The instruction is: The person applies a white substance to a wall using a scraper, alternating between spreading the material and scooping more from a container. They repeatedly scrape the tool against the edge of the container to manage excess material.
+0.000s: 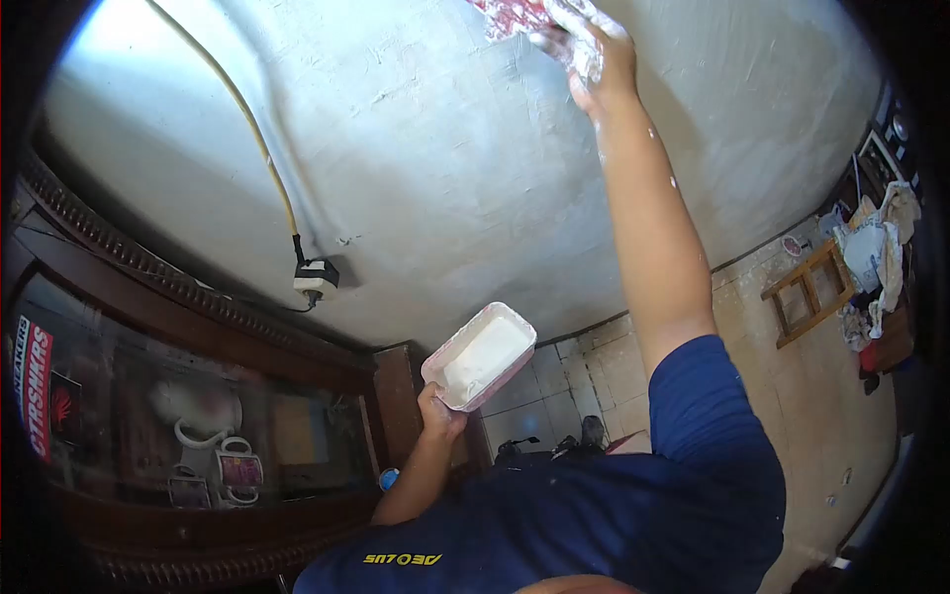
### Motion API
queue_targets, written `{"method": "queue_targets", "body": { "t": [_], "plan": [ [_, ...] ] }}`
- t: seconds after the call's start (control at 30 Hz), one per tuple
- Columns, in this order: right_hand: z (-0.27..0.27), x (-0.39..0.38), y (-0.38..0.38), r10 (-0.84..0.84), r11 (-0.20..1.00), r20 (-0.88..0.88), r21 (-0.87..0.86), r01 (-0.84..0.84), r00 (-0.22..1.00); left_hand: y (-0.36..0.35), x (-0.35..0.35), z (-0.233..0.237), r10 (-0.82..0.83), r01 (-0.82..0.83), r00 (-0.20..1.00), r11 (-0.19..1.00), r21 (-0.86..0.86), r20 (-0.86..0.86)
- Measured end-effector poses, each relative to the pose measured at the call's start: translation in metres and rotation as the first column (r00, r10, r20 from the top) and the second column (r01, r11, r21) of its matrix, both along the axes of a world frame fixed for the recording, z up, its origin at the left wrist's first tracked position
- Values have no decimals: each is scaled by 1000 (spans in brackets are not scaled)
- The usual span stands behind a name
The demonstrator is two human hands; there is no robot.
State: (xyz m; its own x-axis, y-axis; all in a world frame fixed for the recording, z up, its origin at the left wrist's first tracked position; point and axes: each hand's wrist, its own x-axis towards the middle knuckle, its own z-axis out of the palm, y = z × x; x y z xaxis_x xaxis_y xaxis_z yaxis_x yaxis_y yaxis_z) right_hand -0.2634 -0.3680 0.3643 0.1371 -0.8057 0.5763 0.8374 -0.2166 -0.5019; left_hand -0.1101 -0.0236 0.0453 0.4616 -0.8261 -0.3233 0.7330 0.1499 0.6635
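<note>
My left hand (440, 416) grips the near end of a rectangular tub (503, 381), held out in front of my body and tilted. White paste (490, 351) lies inside it, and smears coat its pinkish sides. High up at the top edge of the view, my right hand (594, 49) reaches to the grey-white wall (426, 168), its fingers coated in white paste. It is closed on a red, paste-smeared piece (510, 18), cut off by the frame; I cannot tell what kind of thing this is. White specks dot my right forearm.
A yellowish cable (233, 89) runs down the wall to a socket block (317, 277). At left stands a dark wooden cabinet (198, 287) with mugs (237, 467) behind glass. A small wooden frame (811, 294) and piled cloths (871, 252) are at right, over the tiled floor (762, 346).
</note>
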Motion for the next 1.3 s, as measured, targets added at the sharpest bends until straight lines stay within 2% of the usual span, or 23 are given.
{"method": "queue_targets", "body": {
  "t": [0.07, 0.13, 0.17, 0.2, 0.27, 0.3, 0.37, 0.43, 0.53, 0.6, 0.67, 0.7, 0.73, 0.83, 0.87, 0.9, 0.97, 1.0, 1.07, 1.13, 1.2, 1.23, 1.3],
  "plan": [
    [-2, 18, -26, -60, 996, -117, 54, 67, 991, -1, 1, 1, -5, 5, 1000, 1000, -6, 0],
    [-40, 23, -18, -87, 984, -186, 138, 114, 979, -1, 4, -6, 32, -31, 999, 999, -32, 13],
    [-80, 25, -20, -109, 956, -292, 230, 180, 950, 0, 5, -7, 34, -34, 999, 999, -27, 15],
    [-142, 27, -33, -28, 954, -133, 293, 66, 991, 2, 5, -6, 39, -39, 999, 999, -9, 18],
    [-234, 16, -6, 21, 846, -301, 514, 143, 953, 3, 7, -7, 50, -51, 998, 999, 15, 24],
    [-306, 14, -9, 40, 832, -269, 543, 117, 962, 6, 8, -7, 24, -25, 1000, 999, 31, 14],
    [-389, 1, 22, 130, 700, -396, 685, 199, 909, 5, 12, -10, 4, -5, 1000, 999, 47, 8],
    [-465, -11, 47, 196, 619, -312, 775, 130, 930, 8, 16, -14, -38, 39, 999, 997, 71, -19],
    [-434, -28, 76, 160, 567, -218, 819, 92, 963, 7, 11, -13, -2, 1, 1000, 994, 108, 11],
    [-369, -23, 66, 122, 704, -221, 706, 72, 968, 6, 14, -19, -13, 11, 1000, 998, 64, 20],
    [-262, -18, 45, 83, 871, -245, 489, 49, 966, 8, 13, -17, -22, 21, 999, 999, 26, 31],
    [-196, -12, 43, -32, 913, -214, 390, 115, 976, 5, 12, -13, -4, 4, 1000, 1000, 24, 13],
    [-145, -9, 29, -44, 963, -137, 256, 78, 990, 5, 11, -9, 13, -13, 1000, 1000, 24, -5],
    [-9, 7, 16, -23, 1000, -29, 6, 23, 999, 3, 11, -3, -14, 12, 999, 998, -60, -31],
    [15, 17, 10, -75, 995, -23, -64, 73, 997, 1, 9, 0, -18, 16, 999, 998, -65, -28],
    [37, 19, 22, -79, 997, -109, -5, 79, 991, 0, 5, 5, -7, 6, 1000, 999, -45, -9],
    [25, 31, 15, -207, 970, -287, 65, 235, 935, -1, 0, 8, 4, -4, 1000, 1000, -14, 13],
    [-5, 42, 0, -98, 986, -155, 119, 117, 983, -1, -2, 8, 9, -9, 1000, 1000, 5, 6],
    [-96, 47, -10, -187, 951, -273, 193, 243, 944, 4, 0, 1, 19, -19, 1000, 999, 39, -2],
    [-213, 39, -2, -67, 897, -248, 409, 167, 966, 9, 3, -13, -9, 9, 1000, 1000, 29, 5],
    [-332, 25, 20, 67, 778, -226, 622, 91, 972, 15, 4, -21, -24, 25, 1000, 999, 49, -12],
    [-409, 20, 25, 115, 781, -264, 620, 77, 958, 17, 4, -21, -45, 46, 999, 997, 66, -28],
    [-504, -3, 61, 241, 612, -259, 788, 60, 935, 19, 3, -19, -34, 37, 999, 993, 113, -27]
  ]
}}
